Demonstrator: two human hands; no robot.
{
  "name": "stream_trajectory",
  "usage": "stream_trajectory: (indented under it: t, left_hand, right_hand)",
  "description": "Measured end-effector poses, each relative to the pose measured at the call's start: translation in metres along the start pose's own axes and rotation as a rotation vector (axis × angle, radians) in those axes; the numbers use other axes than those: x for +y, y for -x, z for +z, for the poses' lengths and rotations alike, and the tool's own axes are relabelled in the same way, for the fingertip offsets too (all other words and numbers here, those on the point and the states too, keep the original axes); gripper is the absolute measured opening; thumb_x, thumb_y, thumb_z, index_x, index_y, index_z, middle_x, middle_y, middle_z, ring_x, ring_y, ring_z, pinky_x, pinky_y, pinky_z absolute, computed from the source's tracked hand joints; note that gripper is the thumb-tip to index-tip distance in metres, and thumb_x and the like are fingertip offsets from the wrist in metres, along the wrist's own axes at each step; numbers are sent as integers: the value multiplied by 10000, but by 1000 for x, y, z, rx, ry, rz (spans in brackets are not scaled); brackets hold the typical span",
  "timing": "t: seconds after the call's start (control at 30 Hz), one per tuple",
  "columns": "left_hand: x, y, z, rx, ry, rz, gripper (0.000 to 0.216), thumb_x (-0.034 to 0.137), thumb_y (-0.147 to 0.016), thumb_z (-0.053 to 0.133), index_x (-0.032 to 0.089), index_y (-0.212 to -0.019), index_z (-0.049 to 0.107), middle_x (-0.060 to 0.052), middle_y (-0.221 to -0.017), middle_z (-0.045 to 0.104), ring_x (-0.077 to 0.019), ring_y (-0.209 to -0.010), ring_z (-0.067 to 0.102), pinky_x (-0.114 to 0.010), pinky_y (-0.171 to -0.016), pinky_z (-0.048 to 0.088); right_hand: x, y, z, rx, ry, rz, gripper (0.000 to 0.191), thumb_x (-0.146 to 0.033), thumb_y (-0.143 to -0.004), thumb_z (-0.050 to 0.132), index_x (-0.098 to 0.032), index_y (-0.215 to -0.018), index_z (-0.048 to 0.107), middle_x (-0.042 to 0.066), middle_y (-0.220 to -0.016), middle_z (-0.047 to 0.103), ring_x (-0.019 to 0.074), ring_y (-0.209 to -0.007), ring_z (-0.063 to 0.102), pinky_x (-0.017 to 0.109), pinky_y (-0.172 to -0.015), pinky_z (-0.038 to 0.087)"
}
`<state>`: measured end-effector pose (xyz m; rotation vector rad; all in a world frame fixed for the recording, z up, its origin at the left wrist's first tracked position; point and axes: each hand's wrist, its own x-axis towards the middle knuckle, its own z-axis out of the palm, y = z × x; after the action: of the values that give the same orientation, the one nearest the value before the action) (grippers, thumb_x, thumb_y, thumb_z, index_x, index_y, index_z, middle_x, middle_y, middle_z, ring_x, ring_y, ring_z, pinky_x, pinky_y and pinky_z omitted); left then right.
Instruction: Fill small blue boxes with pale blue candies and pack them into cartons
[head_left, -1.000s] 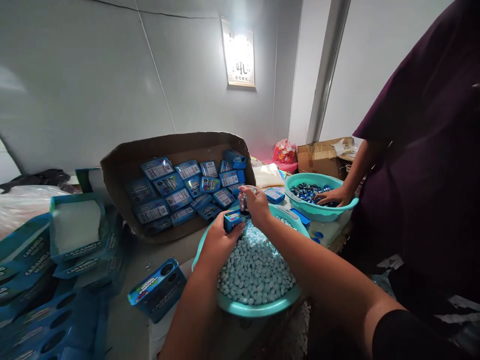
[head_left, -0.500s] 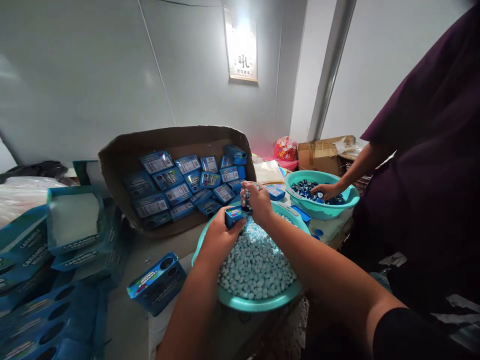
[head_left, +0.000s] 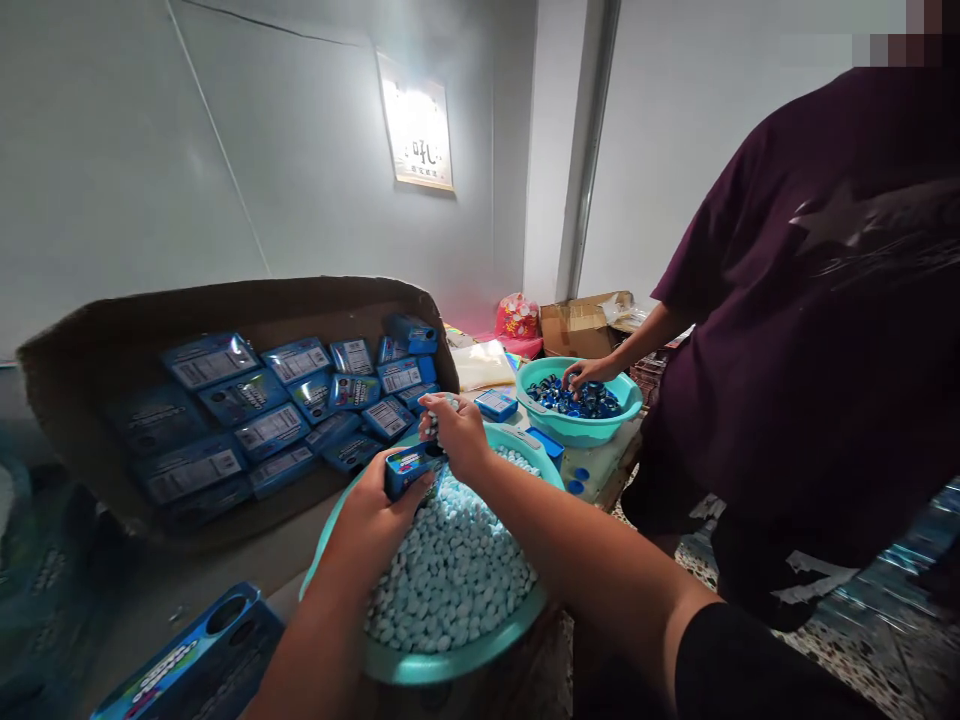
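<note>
My left hand (head_left: 382,508) is closed around a small blue printed box (head_left: 411,468), tilted above a turquoise basin (head_left: 435,668). The basin is heaped with pale blue candies (head_left: 457,570). Right beside the box's opening, my right hand (head_left: 461,435) is curled around a handful of the same candies, several showing between the fingers. Whether any candies are dropping into the box is too small to make out. A larger blue box with a round hole (head_left: 199,660) stands at the lower left, near my left forearm.
At the back left, a big carton (head_left: 75,340) holds many blue boxes (head_left: 270,430). A co-worker's hand (head_left: 589,375) reaches into a second turquoise basin (head_left: 581,430) of blue caps. A blue box (head_left: 495,404) and loose blue caps (head_left: 577,486) lie between the basins.
My view has turned to the right. Both my hands stay over the basin with box and candies. The co-worker's hand has lifted a little within the caps basin.
</note>
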<state>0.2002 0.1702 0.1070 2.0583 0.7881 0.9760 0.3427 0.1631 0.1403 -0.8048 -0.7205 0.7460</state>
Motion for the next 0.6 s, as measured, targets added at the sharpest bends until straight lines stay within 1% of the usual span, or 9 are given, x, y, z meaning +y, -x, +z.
stream_trajectory:
  t: [0.13,0.33,0.43,0.6]
  left_hand:
    - [-1,0,0,-11,4,-7,523,607,-810,640,228,-1167,596,-46,-1040,698,-263,-948,641,-366,-868,500]
    - [3,1,-1,-31,37,-35,533,618,-807,629,226,-1166,587,-50,-1050,692,-269,-970,632,-370,-866,480]
    - [6,2,-2,-50,42,-53,539,626,-798,624,221,-1152,586,-51,-1034,689,-268,-952,626,-378,-862,467]
    - [10,3,-3,-46,43,-39,523,595,-800,623,212,-1153,580,-53,-1051,684,-262,-957,622,-378,-871,455]
  right_hand:
    - [0,2,0,8,5,5,206,-382,-676,665,-182,-716,635,-41,-506,561,108,-426,507,216,-447,411]
    - [-1,4,-1,-21,34,-7,223,-395,-680,672,-181,-729,635,-43,-471,549,127,-412,530,229,-456,441]
    - [-2,5,-1,-11,30,3,225,-394,-680,660,-180,-750,653,-45,-468,548,131,-415,537,231,-460,447]
    - [-3,7,0,21,22,12,245,-400,-657,682,-170,-735,656,-39,-472,554,132,-441,550,225,-474,449]
